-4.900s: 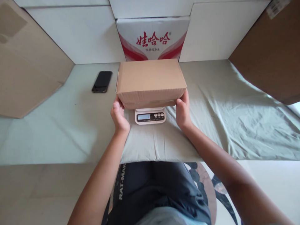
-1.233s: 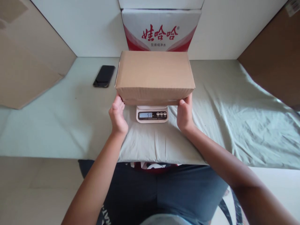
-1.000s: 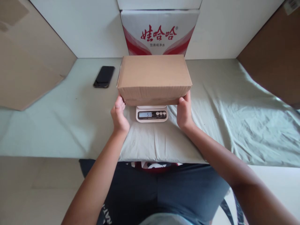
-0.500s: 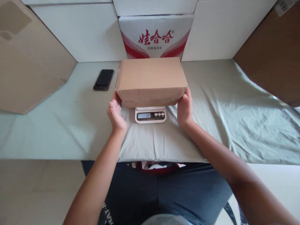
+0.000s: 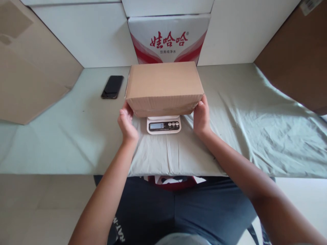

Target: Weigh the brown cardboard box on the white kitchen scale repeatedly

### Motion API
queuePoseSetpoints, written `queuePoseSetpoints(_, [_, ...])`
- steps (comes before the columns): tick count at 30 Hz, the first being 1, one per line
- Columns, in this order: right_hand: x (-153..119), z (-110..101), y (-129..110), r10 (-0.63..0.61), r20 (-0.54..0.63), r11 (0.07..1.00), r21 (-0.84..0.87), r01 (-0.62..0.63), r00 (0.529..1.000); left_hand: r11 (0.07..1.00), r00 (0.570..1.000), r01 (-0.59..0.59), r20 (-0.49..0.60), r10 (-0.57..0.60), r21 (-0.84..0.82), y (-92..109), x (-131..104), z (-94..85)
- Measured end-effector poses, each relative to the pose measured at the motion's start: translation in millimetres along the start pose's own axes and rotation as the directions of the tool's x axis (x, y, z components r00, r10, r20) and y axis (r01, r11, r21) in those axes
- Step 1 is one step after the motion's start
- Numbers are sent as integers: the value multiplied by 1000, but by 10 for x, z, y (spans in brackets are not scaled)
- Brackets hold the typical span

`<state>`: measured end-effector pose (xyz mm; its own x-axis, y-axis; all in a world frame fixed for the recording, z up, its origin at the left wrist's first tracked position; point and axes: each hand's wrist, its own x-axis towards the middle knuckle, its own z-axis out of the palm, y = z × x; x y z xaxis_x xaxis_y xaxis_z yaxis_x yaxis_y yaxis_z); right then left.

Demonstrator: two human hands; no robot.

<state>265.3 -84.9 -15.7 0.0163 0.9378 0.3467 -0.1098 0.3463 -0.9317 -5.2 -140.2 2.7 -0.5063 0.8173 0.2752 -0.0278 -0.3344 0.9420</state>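
Note:
A brown cardboard box (image 5: 165, 80) is held level between my two hands, above a white digital kitchen scale (image 5: 164, 132). The scale's front panel shows, with its small display reading 0 and several round buttons; the box hides its platform. My left hand (image 5: 127, 122) grips the box's left side, its fingers partly out of sight against the cardboard. On the opposite side my right hand (image 5: 201, 115) grips the right end, thumb at the near corner. Whether the box's underside touches the scale I cannot tell.
A black smartphone (image 5: 112, 87) lies left of the box on the green cloth (image 5: 230, 102). Behind stands a white carton with red lettering (image 5: 168, 39). Large cardboard panels flank the table at left (image 5: 38, 68) and right (image 5: 293, 58).
The scale's display has gone from 12 to 0. Both hands keep their hold on the box, which has barely moved; the view has shifted very slightly.

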Motion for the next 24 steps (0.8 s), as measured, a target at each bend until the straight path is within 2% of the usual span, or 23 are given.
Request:
queuePoseSetpoints(3, [12, 21, -21, -5, -43, 998, 56, 7, 999, 1000, 1000, -3, -3, 3, 2, 7, 4, 18])
queuePoseSetpoints(8, [31, 27, -22, -31, -24, 997, 76, 33, 999, 999, 1000, -30, -4, 30, 19, -11, 7, 12])
queuePoseSetpoints(15, [16, 31, -45, -6, -43, 999, 46, 8, 999, 997, 993, 19, -118, -11, 71, -112, 66, -54])
queuePoseSetpoints(24, [7, 90, -163, -23, -30, 998, 62, 25, 999, 980, 984, -61, -150, 91, 189, -49, 48, -48])
